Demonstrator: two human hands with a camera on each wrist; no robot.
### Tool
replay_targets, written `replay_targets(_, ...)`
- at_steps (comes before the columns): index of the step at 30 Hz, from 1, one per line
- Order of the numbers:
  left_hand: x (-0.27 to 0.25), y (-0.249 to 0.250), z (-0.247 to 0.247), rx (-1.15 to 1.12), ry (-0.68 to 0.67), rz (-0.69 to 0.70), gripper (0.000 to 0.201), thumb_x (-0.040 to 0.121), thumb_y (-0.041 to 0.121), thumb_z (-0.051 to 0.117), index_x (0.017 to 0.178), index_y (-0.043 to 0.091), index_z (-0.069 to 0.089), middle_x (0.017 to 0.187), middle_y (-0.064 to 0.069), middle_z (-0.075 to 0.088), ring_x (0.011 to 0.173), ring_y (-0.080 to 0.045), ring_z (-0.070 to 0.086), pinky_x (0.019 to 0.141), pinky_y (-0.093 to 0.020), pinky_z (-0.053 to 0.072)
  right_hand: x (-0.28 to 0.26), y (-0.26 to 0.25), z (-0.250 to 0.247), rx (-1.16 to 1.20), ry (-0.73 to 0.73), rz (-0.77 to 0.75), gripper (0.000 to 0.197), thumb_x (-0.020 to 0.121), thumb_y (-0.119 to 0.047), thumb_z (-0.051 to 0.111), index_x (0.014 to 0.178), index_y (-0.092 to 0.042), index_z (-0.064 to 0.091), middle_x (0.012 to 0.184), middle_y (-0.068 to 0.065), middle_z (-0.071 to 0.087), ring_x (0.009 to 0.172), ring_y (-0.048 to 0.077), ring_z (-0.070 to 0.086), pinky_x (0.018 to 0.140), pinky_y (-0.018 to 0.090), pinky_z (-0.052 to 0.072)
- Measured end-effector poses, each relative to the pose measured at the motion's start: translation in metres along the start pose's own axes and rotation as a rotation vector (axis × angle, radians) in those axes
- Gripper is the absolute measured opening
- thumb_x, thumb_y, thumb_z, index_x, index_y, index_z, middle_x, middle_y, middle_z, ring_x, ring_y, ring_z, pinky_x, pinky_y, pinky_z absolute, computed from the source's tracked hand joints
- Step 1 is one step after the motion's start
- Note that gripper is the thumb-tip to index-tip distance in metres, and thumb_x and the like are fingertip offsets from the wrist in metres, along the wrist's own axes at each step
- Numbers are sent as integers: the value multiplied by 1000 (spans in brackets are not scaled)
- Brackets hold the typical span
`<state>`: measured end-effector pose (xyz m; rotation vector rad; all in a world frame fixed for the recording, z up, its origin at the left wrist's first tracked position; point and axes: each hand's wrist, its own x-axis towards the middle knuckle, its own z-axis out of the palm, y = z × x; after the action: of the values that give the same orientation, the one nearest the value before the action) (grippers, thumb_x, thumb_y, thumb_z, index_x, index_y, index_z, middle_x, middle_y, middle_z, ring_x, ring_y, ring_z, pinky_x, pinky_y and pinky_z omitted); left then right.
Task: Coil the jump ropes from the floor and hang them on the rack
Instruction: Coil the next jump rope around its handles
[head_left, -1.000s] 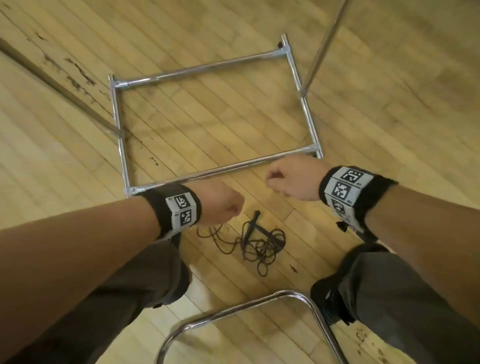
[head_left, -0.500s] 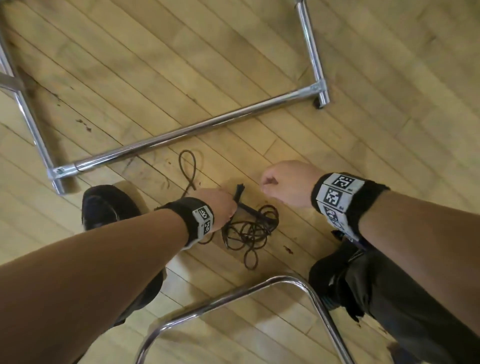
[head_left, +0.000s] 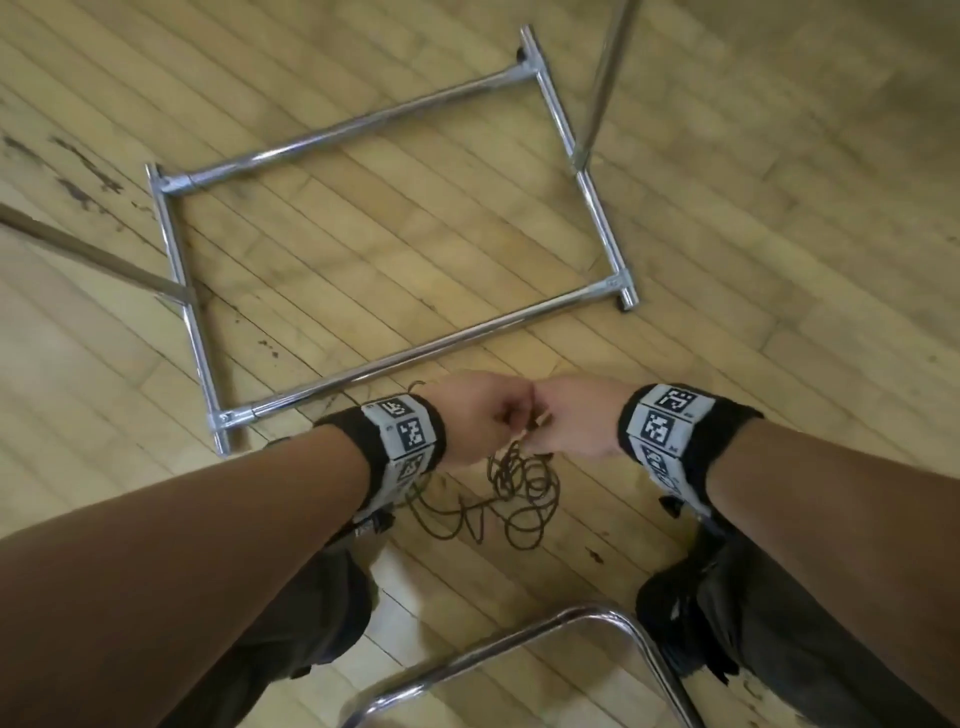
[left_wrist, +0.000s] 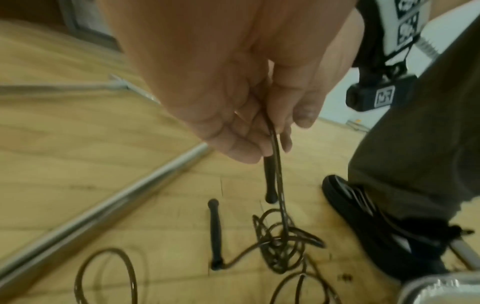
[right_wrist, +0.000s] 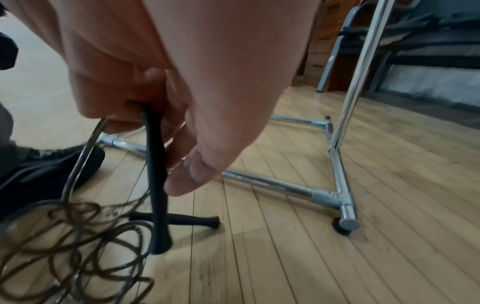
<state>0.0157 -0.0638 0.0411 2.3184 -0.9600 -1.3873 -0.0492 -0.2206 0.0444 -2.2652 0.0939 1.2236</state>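
Observation:
A dark jump rope (head_left: 524, 483) lies in a loose tangle on the wooden floor between my feet. My two hands meet just above it. My right hand (head_left: 571, 415) grips one black handle (right_wrist: 157, 195) by its top, and the handle hangs straight down, just above the floor. My left hand (head_left: 483, 415) pinches the cord (left_wrist: 280, 195) right beside it, and the cord runs down into the tangle (right_wrist: 78, 236). The second black handle (left_wrist: 215, 232) lies flat on the floor. The chrome rack base (head_left: 395, 358) rests on the floor just beyond my hands, its upright pole (head_left: 602, 88) rising at the right.
A bent chrome tube (head_left: 519, 644) crosses the floor close to my legs. My black shoes (left_wrist: 369, 216) stand on either side of the tangle. A second rack pole (head_left: 88, 254) slants in from the left. Dark furniture (right_wrist: 415, 41) stands beyond the rack.
My hands have come together over the tangle. The right hand has taken one handle and lifted it off the floor, and the left hand now pinches the cord. The head view has tilted up.

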Motion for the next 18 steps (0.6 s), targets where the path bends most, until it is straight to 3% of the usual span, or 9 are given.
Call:
replay_targets(3,-42,30,-40,-82,154,-26,17,91,16,58,85,32,60,91,12,64,79,-11,59,66,-29,49,-44,-21,-25,33,120,-31,11,94,-36,64,93,-25,66,84,-2,71,77,18,66,57,28,46)
replay_targets(5,-60,44,-59,-97,286,-44,19,92,14,57,86,32,61,92,11,65,79,-10,59,61,-26,46,-65,-30,-37,157,184,-53,11,97,-34,63,88,-28,63,85,-2,73,79,18,70,65,31,55)
replay_targets(7,-87,63,-76,-104,437,-43,19,93,16,59,89,34,62,98,12,64,84,-9,60,60,-24,44,-96,-42,-50,332,227,-63,10,99,-28,63,93,-20,66,89,4,77,79,21,75,71,36,63)
replay_targets(9,-115,83,-89,-118,526,-24,13,93,23,66,97,35,63,106,11,64,93,-10,63,71,-28,52,-130,-56,-60,502,282,-91,12,99,-21,64,102,-10,67,92,12,78,79,26,77,73,38,65)
replay_targets(11,-140,101,-98,-170,521,-3,18,90,29,72,106,34,65,108,11,68,97,-12,67,82,-34,57,-161,-71,-68,647,342,-134,14,98,-16,66,107,-5,66,94,17,78,80,31,78,75,41,65)
replay_targets(13,-160,118,-101,-253,454,75,28,86,28,76,112,30,66,107,7,73,96,-17,69,84,-36,57,-191,-83,-71,762,405,-194,16,97,-13,67,108,-2,66,94,21,77,80,33,78,72,39,66)
replay_targets(14,-169,125,-100,-289,412,120,37,83,29,79,117,28,65,106,5,75,94,-16,70,80,-33,57,-202,-88,-71,809,448,-221,16,97,-14,68,109,-2,67,94,22,77,81,34,78,71,39,65)
replay_targets(16,-183,140,-100,-324,364,191,49,79,26,86,122,27,62,102,4,76,83,-4,70,68,-18,52,-223,-99,-70,800,570,-246,17,97,-20,69,106,-5,70,91,18,78,79,32,78,70,41,65)
replay_targets(18,-191,153,-101,-257,404,239,38,82,17,83,111,26,60,94,3,75,74,1,68,60,-13,50,-240,-108,-71,719,648,-236,18,97,-27,68,99,-9,72,84,9,78,76,25,77,68,40,65)
